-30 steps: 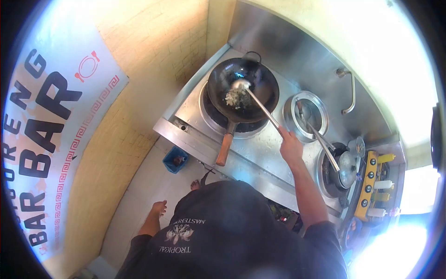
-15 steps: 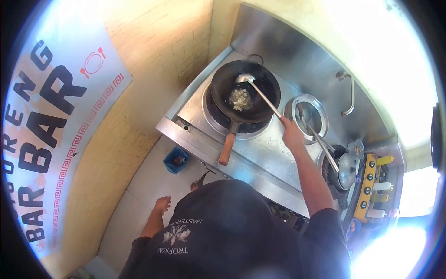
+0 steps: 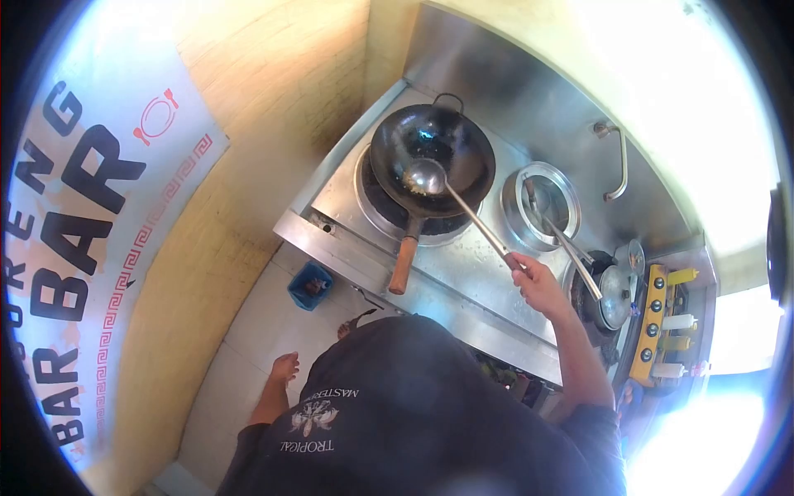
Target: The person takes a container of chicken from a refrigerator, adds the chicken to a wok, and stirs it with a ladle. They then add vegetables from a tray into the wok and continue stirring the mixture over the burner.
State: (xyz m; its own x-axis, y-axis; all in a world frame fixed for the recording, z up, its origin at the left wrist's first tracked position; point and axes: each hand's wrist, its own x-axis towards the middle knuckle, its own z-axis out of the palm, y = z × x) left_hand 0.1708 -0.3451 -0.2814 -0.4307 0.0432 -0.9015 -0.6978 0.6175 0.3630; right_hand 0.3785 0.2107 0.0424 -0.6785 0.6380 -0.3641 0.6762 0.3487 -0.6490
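My right hand [image 3: 536, 283] is closed around the far end of a long-handled ladle [image 3: 426, 176]. The ladle's bowl sits inside a dark wok [image 3: 471, 153], low on the side nearest me. Small pale chopped bits [image 3: 408, 186] show at the bowl's edge; the bowl covers most of them. The wok rests on a round burner ring, and its wooden handle [image 3: 403, 266] points toward me with no hand on it. My left hand [image 3: 285, 366] hangs at my side over the floor, holding nothing, its fingers loosely apart.
Right of the wok stands a round metal pot [image 3: 514, 211] with other long-handled utensils [image 3: 583, 273] leaning in it. Farther right are a lidded pot [image 3: 616, 298] and a yellow rack [image 3: 649, 326] with squeeze bottles. A blue bin [image 3: 306, 285] is on the floor. A tap [image 3: 616, 165] juts from the backsplash.
The ladle's bowl has come toward me, from the wok's upper part down over the pale bits. My right hand has drawn back toward me and slightly right. The left hand stays low.
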